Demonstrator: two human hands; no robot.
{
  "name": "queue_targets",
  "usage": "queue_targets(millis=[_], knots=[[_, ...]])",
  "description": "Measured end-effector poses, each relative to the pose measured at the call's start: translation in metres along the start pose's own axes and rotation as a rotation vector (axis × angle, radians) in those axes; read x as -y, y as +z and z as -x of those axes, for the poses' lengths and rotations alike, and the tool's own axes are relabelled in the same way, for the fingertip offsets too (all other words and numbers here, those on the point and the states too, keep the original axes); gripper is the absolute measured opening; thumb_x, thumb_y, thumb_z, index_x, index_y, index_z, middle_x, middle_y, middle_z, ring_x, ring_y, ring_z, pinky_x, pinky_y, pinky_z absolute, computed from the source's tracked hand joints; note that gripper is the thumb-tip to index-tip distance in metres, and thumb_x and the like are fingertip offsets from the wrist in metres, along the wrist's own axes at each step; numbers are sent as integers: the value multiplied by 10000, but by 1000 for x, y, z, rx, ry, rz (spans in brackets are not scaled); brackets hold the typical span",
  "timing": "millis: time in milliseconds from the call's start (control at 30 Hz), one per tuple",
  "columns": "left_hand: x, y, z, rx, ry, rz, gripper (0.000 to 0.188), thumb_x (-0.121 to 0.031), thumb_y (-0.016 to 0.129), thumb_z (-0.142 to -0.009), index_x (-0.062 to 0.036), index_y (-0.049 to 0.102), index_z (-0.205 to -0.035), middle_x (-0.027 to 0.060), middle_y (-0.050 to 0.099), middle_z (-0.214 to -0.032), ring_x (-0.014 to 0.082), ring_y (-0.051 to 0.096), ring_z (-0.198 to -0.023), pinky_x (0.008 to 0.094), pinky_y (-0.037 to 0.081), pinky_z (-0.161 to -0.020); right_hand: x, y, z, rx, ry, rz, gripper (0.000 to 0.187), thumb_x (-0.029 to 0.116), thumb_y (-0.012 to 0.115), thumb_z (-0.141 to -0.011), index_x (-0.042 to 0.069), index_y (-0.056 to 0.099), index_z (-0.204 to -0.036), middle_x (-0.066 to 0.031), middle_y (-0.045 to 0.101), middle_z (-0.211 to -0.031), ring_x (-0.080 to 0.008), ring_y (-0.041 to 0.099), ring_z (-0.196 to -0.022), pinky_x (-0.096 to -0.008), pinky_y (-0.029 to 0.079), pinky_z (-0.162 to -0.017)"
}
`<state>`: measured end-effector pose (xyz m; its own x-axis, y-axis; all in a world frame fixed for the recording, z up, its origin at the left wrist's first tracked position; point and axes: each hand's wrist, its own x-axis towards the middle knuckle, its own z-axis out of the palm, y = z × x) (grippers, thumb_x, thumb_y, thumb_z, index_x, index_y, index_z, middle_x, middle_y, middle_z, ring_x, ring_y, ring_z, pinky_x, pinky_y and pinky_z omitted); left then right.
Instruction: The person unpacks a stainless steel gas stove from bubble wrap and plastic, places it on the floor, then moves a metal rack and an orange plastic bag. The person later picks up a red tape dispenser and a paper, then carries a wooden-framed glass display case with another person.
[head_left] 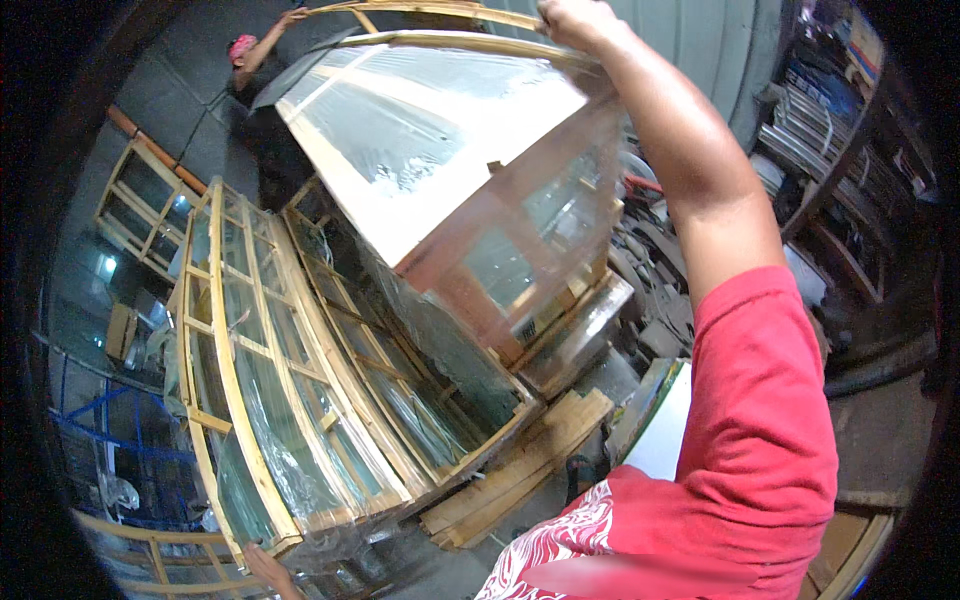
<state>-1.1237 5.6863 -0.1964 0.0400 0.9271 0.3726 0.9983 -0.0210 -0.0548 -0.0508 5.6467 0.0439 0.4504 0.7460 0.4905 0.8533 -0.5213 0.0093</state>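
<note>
My right arm is raised, and my right hand is closed round the end of a pale wooden frame at the top. A co-worker's hand is at that frame's far left end. Low on the left, my left hand is at the bottom corner of a slatted wooden crate, its fingers curled against the wood and partly cut off by the picture's edge. Clear film wraps the crate, and glassy panels show between its slats. Beside it stands a large film-wrapped cabinet with reddish-brown panels and window-like openings.
Wooden planks lie on the floor near my body. A white board leans by my right side. Metal racking and clutter line the right. Blue metal frames stand at the left. A co-worker in a red headscarf stands behind the cabinet.
</note>
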Motion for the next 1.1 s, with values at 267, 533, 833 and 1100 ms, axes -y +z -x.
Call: queue_targets(millis=[267, 533, 833, 1100], knots=[[-7, 12, 3, -267, 122, 116, 359, -233, 355, -1014, 26, 603, -1023, 224, 564, -1004, 406, 536, -1006, 508, 387, -902, 41, 11, -23, 236, 113, 8, 436, 321, 653, -925, 177, 598, -1333, -156, 670, -1219, -303, 654, -1107, -415, 527, -938], [-32, -9, 3, -52, -48, 112, 424, -231, 343, -1009, 73, 617, -1121, 243, 586, -1255, 432, 524, -1161, 502, 382, -1031, 88, -14, 36, 156, -199, -421, 513, 412, 690, -900, 70, 619, -1276, -190, 684, -1186, -306, 685, -1044, -401, 552, -897], [-59, -6, 4, -415, 37, 164, 316, -219, 385, -958, -14, 571, -806, 193, 564, -917, 406, 538, -925, 507, 392, -833, 201, -31, 144, -93, -231, -424, 508, 544, 595, -905, 91, 694, -1113, -184, 690, -1108, -350, 647, -1067, -452, 477, -949], [-64, -19, 9, -423, 36, 229, 291, -220, 417, -944, -7, 576, -826, 174, 584, -923, 389, 543, -918, 483, 390, -871, 227, -37, 152, -146, -26, -196, 463, 482, 608, -912, 70, 696, -1104, -195, 650, -1188, -366, 615, -1113, -444, 494, -952]])
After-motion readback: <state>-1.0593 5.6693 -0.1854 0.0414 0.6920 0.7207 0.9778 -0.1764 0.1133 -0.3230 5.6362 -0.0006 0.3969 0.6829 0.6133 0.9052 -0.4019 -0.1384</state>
